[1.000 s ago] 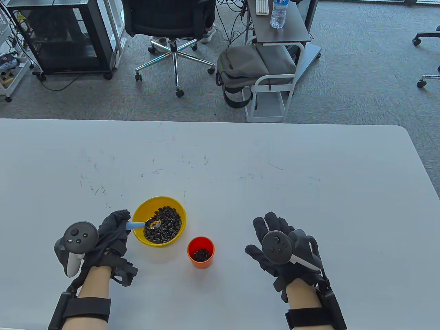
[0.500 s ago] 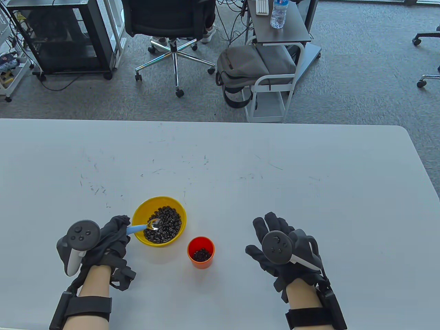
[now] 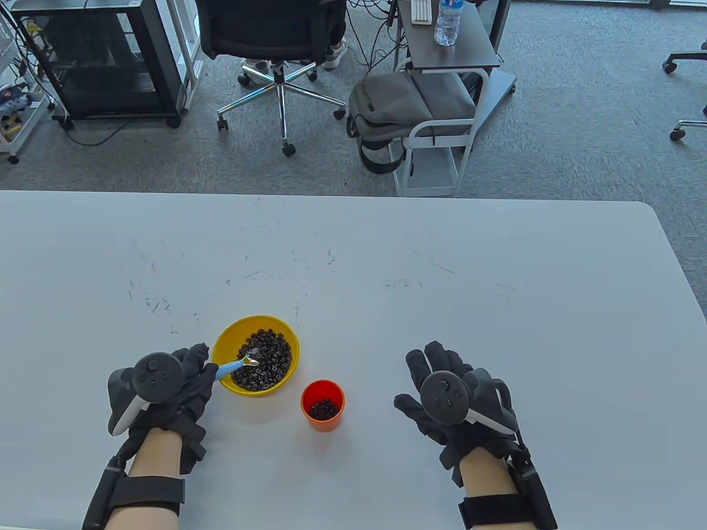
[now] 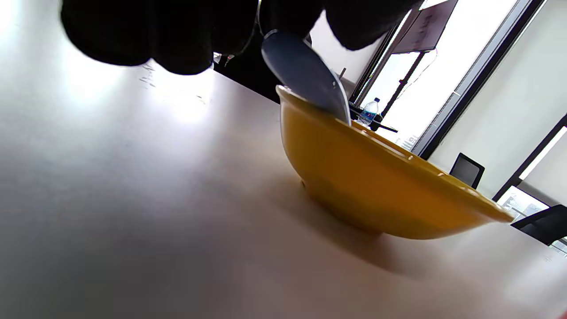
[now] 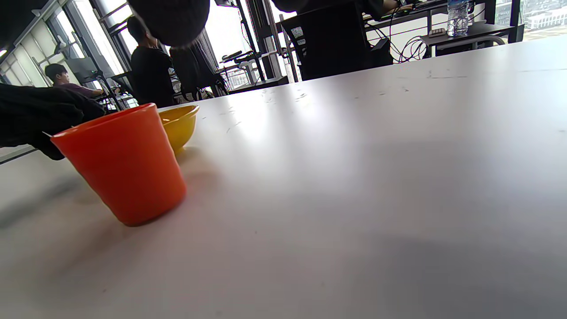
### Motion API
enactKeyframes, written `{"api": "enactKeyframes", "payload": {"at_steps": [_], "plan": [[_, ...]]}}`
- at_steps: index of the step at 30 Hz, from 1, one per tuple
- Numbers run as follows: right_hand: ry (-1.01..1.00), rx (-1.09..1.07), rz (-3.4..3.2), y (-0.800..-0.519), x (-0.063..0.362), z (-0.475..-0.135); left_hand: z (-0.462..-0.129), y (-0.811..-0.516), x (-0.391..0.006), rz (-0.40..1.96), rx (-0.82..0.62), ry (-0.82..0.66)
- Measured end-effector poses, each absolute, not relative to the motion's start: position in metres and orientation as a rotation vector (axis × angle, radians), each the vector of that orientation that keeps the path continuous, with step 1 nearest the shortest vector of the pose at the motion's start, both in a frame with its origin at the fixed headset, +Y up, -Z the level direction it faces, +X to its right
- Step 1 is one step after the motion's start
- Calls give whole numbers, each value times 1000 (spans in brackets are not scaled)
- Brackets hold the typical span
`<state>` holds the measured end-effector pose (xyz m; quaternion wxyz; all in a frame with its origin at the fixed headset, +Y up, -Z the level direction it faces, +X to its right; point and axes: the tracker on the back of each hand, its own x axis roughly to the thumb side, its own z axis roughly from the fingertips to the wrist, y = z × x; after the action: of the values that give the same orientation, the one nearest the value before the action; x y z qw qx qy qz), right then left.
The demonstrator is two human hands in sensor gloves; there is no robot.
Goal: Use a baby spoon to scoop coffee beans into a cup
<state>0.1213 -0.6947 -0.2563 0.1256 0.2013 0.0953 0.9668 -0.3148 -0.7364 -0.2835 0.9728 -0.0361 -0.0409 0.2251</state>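
Observation:
A yellow bowl (image 3: 223, 342) of coffee beans (image 3: 265, 361) sits on the white table. My left hand (image 3: 188, 375) grips the blue handle of a baby spoon (image 3: 235, 366), whose metal tip dips among the beans. In the left wrist view the spoon handle (image 4: 305, 73) crosses the bowl's rim (image 4: 354, 168). An orange cup (image 3: 323, 422) holding a few beans stands to the bowl's lower right; it also shows in the right wrist view (image 5: 126, 166). My right hand (image 3: 442, 386) rests flat and empty on the table, right of the cup.
The table's far edge and right corner (image 3: 646, 207) border grey carpet with an office chair (image 3: 276, 49), a backpack (image 3: 403, 110) and a small cart (image 3: 447, 55) beyond.
My left hand has rotated and shifted right toward the bowl, tipping the spoon head down into the beans. The right hand has stayed still.

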Motion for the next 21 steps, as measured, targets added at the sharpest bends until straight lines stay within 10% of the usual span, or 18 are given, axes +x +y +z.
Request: {"api": "enactKeyframes", "payload": {"at_steps": [21], "plan": [[200, 582, 2822, -692, 124, -255, -264, -692, -241, 210, 41, -457]]}}
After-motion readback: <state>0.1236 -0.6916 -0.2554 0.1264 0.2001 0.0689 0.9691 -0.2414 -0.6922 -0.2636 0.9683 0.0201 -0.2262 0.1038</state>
